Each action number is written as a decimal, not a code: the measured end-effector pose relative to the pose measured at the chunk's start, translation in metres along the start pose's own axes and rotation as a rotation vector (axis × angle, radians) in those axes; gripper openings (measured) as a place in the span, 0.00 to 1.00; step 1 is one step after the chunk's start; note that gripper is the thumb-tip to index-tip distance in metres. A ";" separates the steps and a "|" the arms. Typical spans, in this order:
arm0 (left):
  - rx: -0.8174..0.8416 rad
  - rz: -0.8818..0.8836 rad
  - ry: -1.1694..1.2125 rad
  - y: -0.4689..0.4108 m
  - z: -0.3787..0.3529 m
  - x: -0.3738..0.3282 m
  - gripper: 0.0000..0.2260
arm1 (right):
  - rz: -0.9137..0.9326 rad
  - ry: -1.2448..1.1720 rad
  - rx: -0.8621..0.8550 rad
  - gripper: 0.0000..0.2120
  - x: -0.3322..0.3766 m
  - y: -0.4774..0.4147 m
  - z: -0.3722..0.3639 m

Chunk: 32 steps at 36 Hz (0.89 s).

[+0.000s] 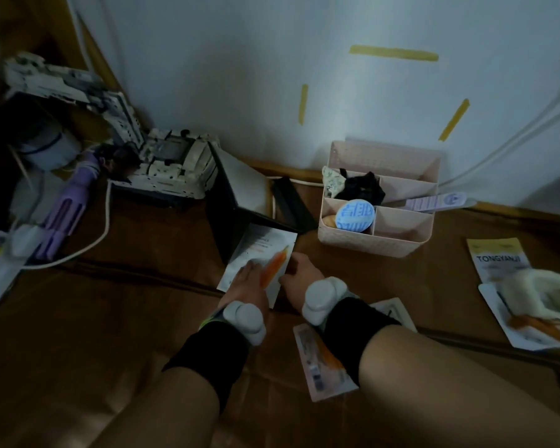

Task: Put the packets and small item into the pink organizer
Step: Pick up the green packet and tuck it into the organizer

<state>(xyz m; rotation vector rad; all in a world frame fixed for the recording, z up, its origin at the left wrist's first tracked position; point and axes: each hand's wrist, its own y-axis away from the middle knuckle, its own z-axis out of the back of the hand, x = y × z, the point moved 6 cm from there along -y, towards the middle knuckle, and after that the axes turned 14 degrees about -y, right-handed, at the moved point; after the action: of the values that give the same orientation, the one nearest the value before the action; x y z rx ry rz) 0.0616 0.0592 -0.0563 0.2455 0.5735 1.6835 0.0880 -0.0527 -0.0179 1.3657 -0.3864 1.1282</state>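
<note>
Both hands reach forward over a brown counter. The left hand (pixel 247 275) lies flat, fingers together, on a white carrot-printed packet (pixel 262 253). The right hand (pixel 299 270) curls at the packet's right edge; I cannot tell whether its fingers grip it. The pink organizer (pixel 369 244) stands just beyond. Another packet (pixel 320 367) lies under the right forearm, two more (pixel 498 257) at far right.

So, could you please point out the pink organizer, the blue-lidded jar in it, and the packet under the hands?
Pink organizer (pixel 374 245): head view, front wall.
Blue-lidded jar (pixel 355 215): head view, centre of the lid.
Packet (pixel 265 242): head view, upper printed face.
</note>
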 end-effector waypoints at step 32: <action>-0.188 -0.108 0.124 0.031 0.085 -0.078 0.08 | 0.288 0.510 -0.183 0.12 0.020 0.042 0.108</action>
<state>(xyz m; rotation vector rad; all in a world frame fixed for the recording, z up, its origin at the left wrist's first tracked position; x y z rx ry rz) 0.0908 0.0002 0.0437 -0.0260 0.5069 1.6429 0.1040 -0.1494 0.0480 0.8369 -0.3076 1.5860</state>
